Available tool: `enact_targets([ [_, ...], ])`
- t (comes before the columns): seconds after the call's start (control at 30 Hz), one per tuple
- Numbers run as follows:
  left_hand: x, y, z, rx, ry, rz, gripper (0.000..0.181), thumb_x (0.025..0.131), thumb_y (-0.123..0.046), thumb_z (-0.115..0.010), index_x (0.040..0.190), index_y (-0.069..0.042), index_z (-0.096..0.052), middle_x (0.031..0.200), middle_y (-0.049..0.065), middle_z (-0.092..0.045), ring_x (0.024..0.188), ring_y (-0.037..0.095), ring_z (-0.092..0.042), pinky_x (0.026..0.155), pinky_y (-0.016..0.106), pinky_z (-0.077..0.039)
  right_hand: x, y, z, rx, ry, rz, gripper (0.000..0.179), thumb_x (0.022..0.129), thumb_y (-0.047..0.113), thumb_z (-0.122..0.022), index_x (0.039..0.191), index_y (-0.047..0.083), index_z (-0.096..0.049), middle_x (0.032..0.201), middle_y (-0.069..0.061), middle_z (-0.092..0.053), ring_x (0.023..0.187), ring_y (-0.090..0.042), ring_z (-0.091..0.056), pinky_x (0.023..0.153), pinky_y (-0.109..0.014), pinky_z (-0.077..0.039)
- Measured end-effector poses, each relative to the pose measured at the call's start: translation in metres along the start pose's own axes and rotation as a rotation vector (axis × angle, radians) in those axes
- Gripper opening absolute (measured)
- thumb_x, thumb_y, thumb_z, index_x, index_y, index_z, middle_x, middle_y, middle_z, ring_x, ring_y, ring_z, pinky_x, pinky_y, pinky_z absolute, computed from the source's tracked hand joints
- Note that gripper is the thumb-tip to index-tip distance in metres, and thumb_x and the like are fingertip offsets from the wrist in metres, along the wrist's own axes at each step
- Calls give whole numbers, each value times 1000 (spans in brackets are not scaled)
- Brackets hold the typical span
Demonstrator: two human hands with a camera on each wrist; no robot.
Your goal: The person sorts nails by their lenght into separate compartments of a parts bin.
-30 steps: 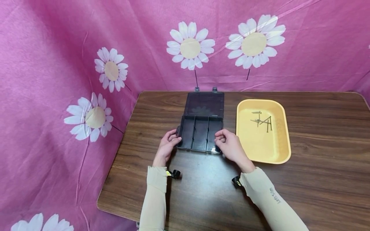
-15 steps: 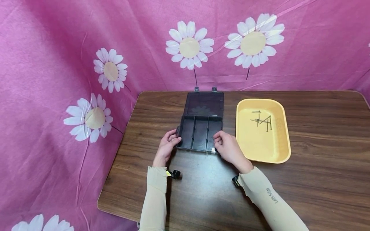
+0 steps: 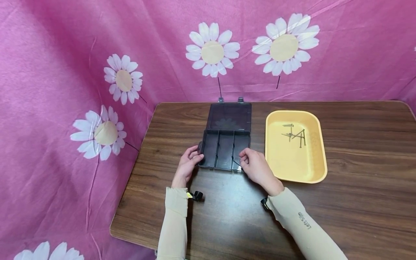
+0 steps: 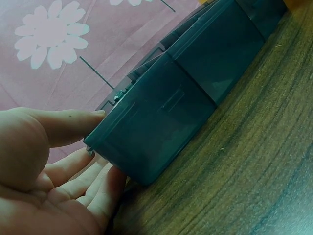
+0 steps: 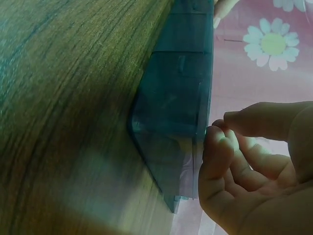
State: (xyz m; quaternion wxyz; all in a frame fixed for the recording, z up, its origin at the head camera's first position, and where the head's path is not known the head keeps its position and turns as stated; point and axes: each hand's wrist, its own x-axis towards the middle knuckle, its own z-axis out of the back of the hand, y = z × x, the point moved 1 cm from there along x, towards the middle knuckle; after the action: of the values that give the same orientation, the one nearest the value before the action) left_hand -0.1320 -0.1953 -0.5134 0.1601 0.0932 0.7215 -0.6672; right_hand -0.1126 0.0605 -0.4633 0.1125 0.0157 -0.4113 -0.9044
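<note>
A dark translucent plastic organizer box (image 3: 225, 151) with three long compartments lies on the table, its lid (image 3: 229, 116) folded back behind it. My left hand (image 3: 188, 164) grips the box's left end, thumb on the rim and fingers against the end wall (image 4: 142, 132). Over the right compartment hovers my right hand (image 3: 256, 164), fingers curled and thumb tip close to the fingertips. A thin dark rod (image 3: 236, 163), screw-like, slants from the divider toward its thumb; whether the fingers pinch it is unclear. In the right wrist view, the right hand (image 5: 254, 166) is beside the box rim.
A yellow tray (image 3: 276, 166) stands right of the box, close to my right forearm. Several metal screws or nails (image 3: 293, 135) lie in it. A pink flowered cloth (image 3: 169, 72) hangs along the table's back and left edges.
My right hand has shifted slightly left over the right compartment. The thin dark rod has come into view below its fingertips. My left hand and the box have stayed put.
</note>
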Motion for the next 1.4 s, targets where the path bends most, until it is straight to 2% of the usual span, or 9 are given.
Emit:
enact_targets([
  [0.33, -2, -2, -1, 1, 5, 5, 47, 80, 1, -61, 123, -9, -47, 117, 19, -56, 85, 6, -60, 81, 20, -43, -1, 0, 8, 35, 12, -31, 15, 80, 9, -55, 91, 3, -62, 74, 0, -64, 65, -8, -58, 66, -28, -48],
  [0.57, -3, -3, -1, 4, -4, 9, 47, 80, 1, -61, 123, -9, -47, 115, 18, -57, 85, 7, -60, 80, 20, -43, -2, 2, 17, 59, -11, -39, 14, 80, 11, -58, 91, 4, -62, 76, -3, -65, 68, -11, -59, 67, -29, -48],
  [1.03, -2, -2, -1, 23, 0, 16, 49, 80, -1, -63, 125, -9, -46, 119, 20, -55, 87, 8, -58, 81, 21, -42, -7, -6, 42, 93, -107, -42, 12, 82, 12, -60, 92, 6, -62, 79, -4, -64, 69, -13, -58, 64, -24, -47],
  [1.2, -3, -3, -1, 30, -6, 10, 48, 79, -1, -63, 124, -9, -47, 116, 18, -57, 88, 8, -57, 82, 22, -42, -8, -16, 51, 55, -150, -51, 10, 81, 12, -60, 90, 7, -62, 78, -5, -64, 69, -13, -57, 63, -21, -44],
  [1.4, -4, -4, -1, 35, -3, 12, 48, 79, -2, -63, 124, -9, -47, 116, 17, -57, 90, 9, -57, 83, 22, -41, -9, -33, 62, -19, -239, -60, 10, 79, 10, -58, 86, 7, -64, 73, -3, -65, 64, -10, -54, 60, -16, -39],
])
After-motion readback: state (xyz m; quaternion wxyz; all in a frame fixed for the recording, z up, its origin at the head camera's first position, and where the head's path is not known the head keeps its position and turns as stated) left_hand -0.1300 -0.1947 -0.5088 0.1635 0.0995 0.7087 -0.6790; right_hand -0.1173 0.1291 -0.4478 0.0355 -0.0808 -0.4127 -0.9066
